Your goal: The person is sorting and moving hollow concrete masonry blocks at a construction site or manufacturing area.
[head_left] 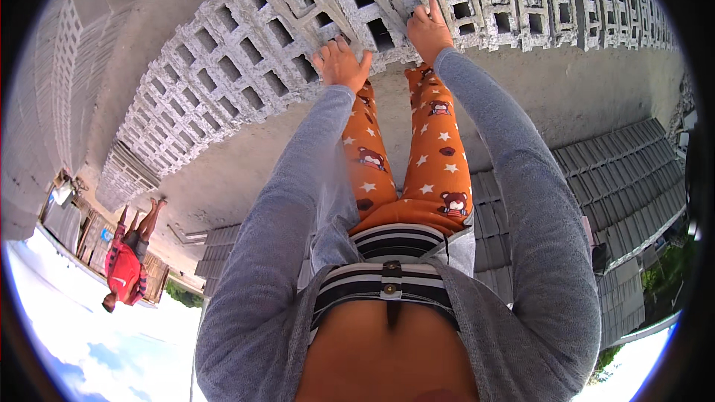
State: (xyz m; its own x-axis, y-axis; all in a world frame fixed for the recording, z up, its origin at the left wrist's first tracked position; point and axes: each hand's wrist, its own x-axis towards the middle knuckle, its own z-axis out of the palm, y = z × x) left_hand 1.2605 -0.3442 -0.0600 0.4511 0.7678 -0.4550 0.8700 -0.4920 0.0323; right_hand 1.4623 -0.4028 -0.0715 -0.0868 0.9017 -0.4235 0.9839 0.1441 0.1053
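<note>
Both my hands are on a long row of grey hollow concrete blocks [252,50] with square openings. My left hand [341,65] grips the near edge of a block, its fingers bent over the rough concrete and the thumb apart toward the right. Farther right and slightly farther off, my right hand [430,33] is closed over a block's edge, with a finger reaching up along its wall. A dark square opening lies between the two hands. The undersides of my fingers are hidden. Whether both hands hold the same block, I cannot tell.
The block row curves from far left to far right. Bare concrete ground [290,130] runs alongside my legs. Stacked grey blocks [618,179] stand at the right, and more stacks [63,52] at the left. A person in a red shirt [125,268] stands at far left.
</note>
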